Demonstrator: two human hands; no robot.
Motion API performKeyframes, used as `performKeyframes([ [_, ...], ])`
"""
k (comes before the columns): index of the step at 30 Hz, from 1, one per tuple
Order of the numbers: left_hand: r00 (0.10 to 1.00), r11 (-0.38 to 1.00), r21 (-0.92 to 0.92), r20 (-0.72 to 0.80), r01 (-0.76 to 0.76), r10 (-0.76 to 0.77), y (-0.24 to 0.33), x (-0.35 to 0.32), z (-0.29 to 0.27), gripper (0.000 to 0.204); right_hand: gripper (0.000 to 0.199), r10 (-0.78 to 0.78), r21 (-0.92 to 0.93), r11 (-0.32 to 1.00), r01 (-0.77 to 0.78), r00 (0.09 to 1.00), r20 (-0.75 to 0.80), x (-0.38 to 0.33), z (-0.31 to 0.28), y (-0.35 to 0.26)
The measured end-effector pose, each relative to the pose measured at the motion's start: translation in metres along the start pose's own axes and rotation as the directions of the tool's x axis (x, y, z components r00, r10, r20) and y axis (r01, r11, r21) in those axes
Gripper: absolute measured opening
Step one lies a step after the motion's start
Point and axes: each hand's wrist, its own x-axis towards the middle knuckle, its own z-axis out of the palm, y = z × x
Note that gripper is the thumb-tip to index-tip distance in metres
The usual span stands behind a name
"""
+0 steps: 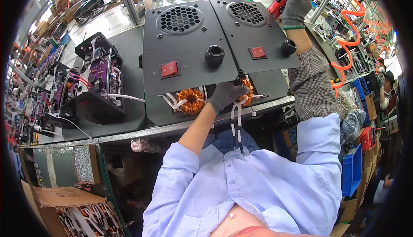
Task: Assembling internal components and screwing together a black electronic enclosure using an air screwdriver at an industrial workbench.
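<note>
Head view shows a dark worktop (133, 73) with a metal front edge. On it, side by side, stand 2 black metal panels, the left panel (185, 43) and the right panel (235, 32), each with 1 round honeycomb vent. Left of them sits an open black chassis (101, 71) with purple circuit boards, and an orange coiled air hose (345, 43) hangs at the right. The person's right hand (297, 5), gloved in grey, is raised beyond the right panel's far corner, closed around a red tool (277, 6) whose exact kind is unclear. The left hand (229, 97), also gloved, grasps 1 copper-wound toroidal coil (246, 94) just below the panels' near edges, partly hiding it; white leads (239, 118) with black bands hang from there. Nearby, to the left, lies a second toroidal coil (190, 102). Each panel carries 1 red rocker switch (170, 68).
</note>
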Motion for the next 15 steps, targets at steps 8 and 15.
performKeyframes([
  [8,0.934,0.849,-0.393,0.193,0.353,-0.300,0.019,-0.004,-0.008,0.033,0.013,0.061,0.044,0.997,-0.068,0.988,0.139,-0.005,-0.001,0.022],
  [15,0.988,0.999,-0.025,0.152,0.039,-0.035,0.012,-0.002,-0.010,0.023,0.020,0.355,-0.343,0.890,-0.300,0.929,0.108,-0.044,-0.038,0.059],
])
